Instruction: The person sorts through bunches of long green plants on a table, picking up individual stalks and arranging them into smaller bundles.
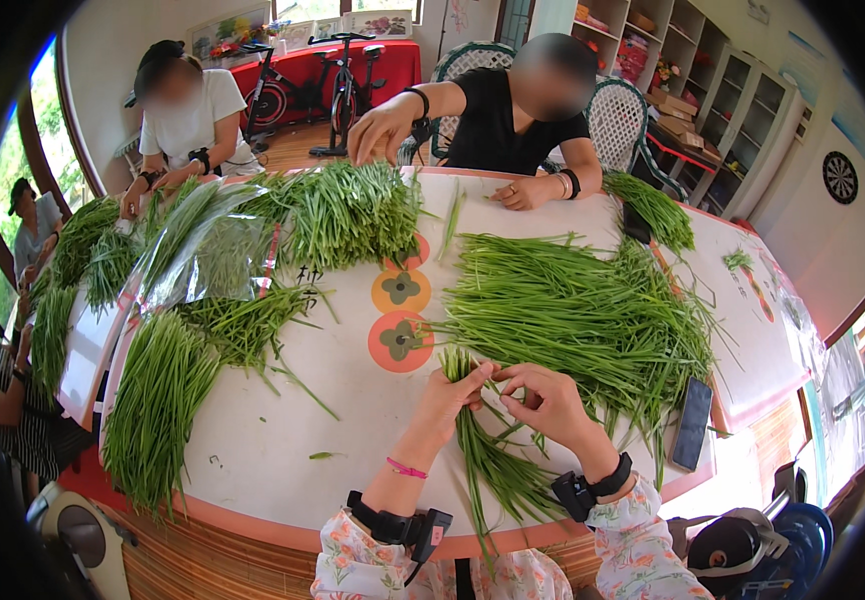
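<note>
"Left hand (pixel 453 395) first: how was it posed?"

"Its forearm slanted up and rightward, the fingers closed around a slim bunch of long, thin, green leafy stalks (pixel 493 460)."

"And the right hand (pixel 548 402)?"

"It angled in leftward, fingers curled, thumb and forefinger near the left fingertips; whether they pinched a strand, I couldn't tell."

"Which way did the bunch point?"

"Its short upper end pointed away from the person. The long axis ran down and rightward, loose ends fanning over the near part of the white, pink-bordered tabletop (pixel 278 450)."
</note>
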### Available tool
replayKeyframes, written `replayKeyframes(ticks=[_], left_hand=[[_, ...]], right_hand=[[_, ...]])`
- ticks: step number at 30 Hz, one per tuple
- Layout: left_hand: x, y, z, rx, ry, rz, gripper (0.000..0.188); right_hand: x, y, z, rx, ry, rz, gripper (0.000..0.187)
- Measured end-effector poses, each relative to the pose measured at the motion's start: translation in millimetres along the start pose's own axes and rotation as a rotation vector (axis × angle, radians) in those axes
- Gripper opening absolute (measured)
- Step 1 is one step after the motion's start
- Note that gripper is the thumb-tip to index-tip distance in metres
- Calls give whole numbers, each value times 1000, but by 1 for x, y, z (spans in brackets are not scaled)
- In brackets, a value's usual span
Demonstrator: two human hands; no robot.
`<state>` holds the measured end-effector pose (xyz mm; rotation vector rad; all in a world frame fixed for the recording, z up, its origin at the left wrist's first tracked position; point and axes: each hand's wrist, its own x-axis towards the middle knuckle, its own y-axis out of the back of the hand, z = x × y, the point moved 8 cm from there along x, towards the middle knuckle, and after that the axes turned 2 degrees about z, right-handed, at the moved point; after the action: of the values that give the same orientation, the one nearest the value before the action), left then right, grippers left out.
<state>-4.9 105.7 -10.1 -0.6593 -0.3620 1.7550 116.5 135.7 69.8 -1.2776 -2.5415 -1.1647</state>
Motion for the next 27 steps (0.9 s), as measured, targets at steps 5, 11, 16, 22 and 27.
replayKeyframes(ticks=[5, 11, 16, 22, 27], left_hand=[[3, 13, 5, -158, -90, 23, 22], [0, 16, 22, -483, -181, 183, 22], [7, 21, 11, -663, -74, -19, 22], [2, 9, 15, -871, 76, -285, 23], [-18, -14, 29, -1004, 168, -604, 20]], right_hand=[[0, 10, 25, -294, -108, 55, 12], [-5, 36, 43, -633, -139, 280, 20], [-1, 29, 32, -520, -55, 226, 12], [-2, 18, 31, -540, -13, 133, 11], [-3, 16, 31, -625, 26, 106, 10]])
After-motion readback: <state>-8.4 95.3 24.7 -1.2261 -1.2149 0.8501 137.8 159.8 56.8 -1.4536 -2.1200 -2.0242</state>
